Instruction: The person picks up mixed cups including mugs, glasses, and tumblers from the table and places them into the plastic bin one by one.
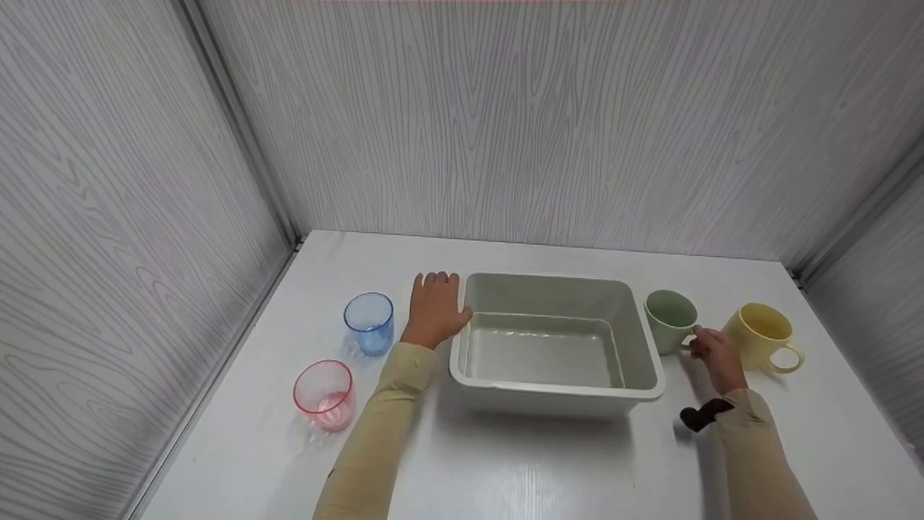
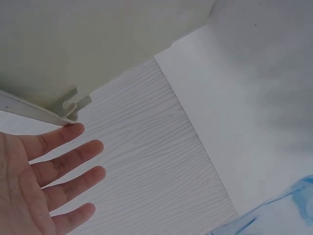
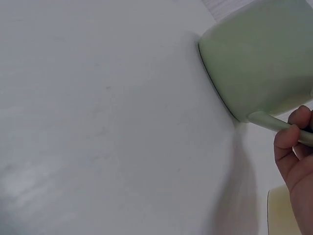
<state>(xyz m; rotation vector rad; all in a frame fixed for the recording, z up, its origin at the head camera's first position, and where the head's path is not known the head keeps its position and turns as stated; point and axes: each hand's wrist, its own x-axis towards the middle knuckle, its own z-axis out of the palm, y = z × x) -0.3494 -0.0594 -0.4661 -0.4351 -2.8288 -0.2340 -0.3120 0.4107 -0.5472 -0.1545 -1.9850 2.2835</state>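
The left hand (image 1: 435, 314) is lying along the left side of the tub (image 1: 548, 391), its fingers (image 2: 68, 159) spread and straight, and its thumb is overlapping the rim (image 1: 459, 350) (how firmly it is pressing, I cannot tell). The right hand (image 1: 716, 354) is pinching the handle (image 3: 269, 121) of the green mug (image 1: 668, 331) between thumb and fingertips (image 3: 287, 136). That mug is standing upright on the table (image 1: 520, 469), just beside the tub's right wall (image 1: 635, 347), its handle pointing to the person's right. The yellow mug (image 1: 751, 339) is standing just past the right hand, its own handle facing away to the right. On the other side, the blue cup (image 1: 370, 325) is standing near the left hand, and the red cup (image 1: 326, 397) is sitting nearer the person, beside the left sleeve (image 1: 368, 448)
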